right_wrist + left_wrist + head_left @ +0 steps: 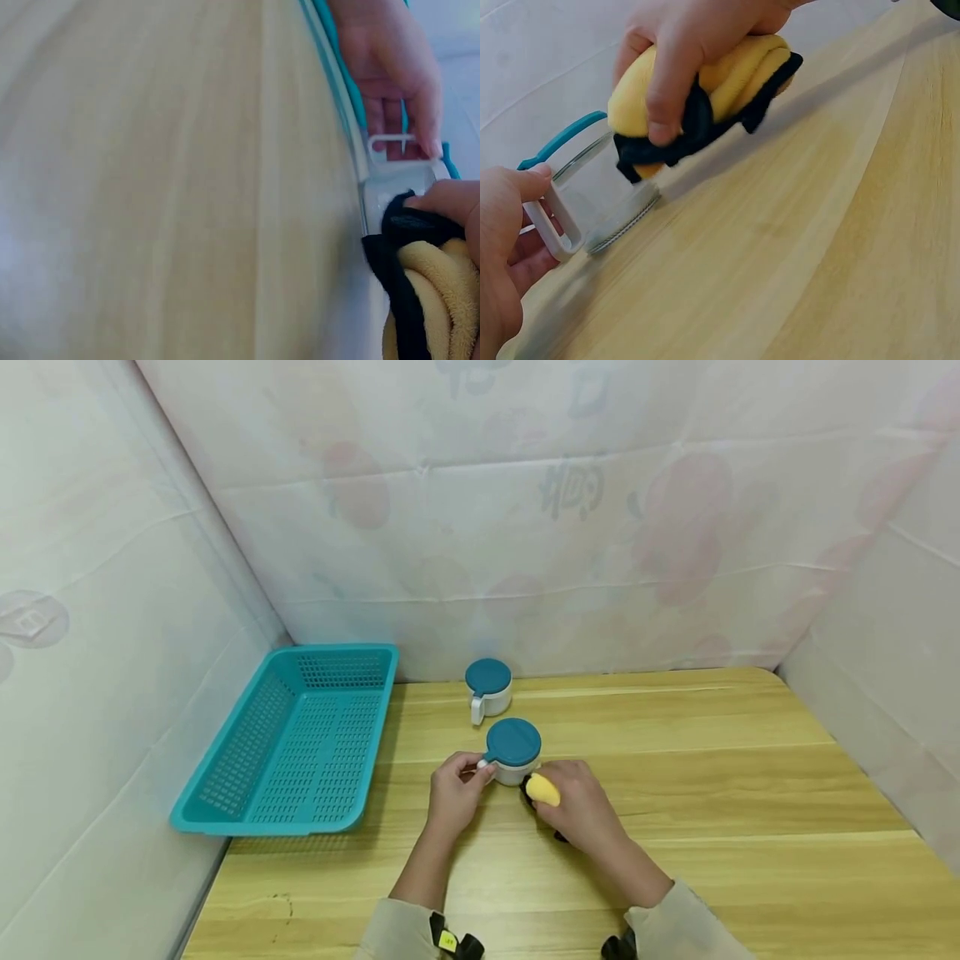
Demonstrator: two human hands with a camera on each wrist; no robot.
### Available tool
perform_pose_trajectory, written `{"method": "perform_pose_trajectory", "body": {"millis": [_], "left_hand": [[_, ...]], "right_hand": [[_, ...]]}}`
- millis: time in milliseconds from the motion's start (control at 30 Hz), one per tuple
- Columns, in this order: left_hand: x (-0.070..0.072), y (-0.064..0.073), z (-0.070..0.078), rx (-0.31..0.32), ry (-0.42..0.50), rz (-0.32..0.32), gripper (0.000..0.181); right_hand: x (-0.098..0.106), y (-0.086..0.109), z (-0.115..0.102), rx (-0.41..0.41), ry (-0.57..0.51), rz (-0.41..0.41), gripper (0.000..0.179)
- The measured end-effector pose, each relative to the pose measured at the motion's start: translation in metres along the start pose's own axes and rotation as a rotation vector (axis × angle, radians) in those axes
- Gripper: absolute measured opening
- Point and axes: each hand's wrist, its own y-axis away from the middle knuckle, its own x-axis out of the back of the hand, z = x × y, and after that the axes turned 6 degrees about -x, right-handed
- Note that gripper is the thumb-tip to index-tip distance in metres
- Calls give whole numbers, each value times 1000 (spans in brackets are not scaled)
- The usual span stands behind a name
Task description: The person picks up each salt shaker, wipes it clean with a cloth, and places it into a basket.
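A clear glass jar (592,191) with a teal lid (513,741) and a white handle stands on the table in front of me. My left hand (456,793) grips its handle (561,225), the thumb up by the lid's tab. Bunched in my right hand (581,802) is a yellow cloth (735,79) with a black edge. In the left wrist view the cloth overlaps the jar's right side; the right wrist view shows its black edge (409,225) against the glass, under a fingertip.
A second jar (495,702) with the same teal lid stands behind, near the back edge of the wooden table (712,877). At the left lies a teal perforated basket (375,727). Printed white sheeting (487,543) walls the table at the back and sides.
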Motion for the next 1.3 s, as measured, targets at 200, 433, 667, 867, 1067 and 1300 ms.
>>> {"method": "perform_pose_trajectory", "body": {"millis": [200, 433, 667, 867, 1067, 1300], "left_hand": [[0, -1, -9, -7, 9, -12, 11], [-2, -1, -10, 5, 10, -11, 13], [0, 1, -9, 8, -7, -19, 11], [0, 0, -6, 2, 2, -34, 12], [0, 0, -5, 1, 34, -37, 13], [1, -1, -9, -1, 10, -40, 10]], "right_hand": [[-6, 0, -2, -164, -115, 34, 42], [-16, 2, -14, -220, -136, 29, 45], [-25, 7, -20, -221, -146, 19, 47], [-17, 4, -16, -250, -154, 28, 46], [-7, -3, -2, -264, -170, -5, 43], [-8, -8, 12, -250, -146, -69, 46]]}}
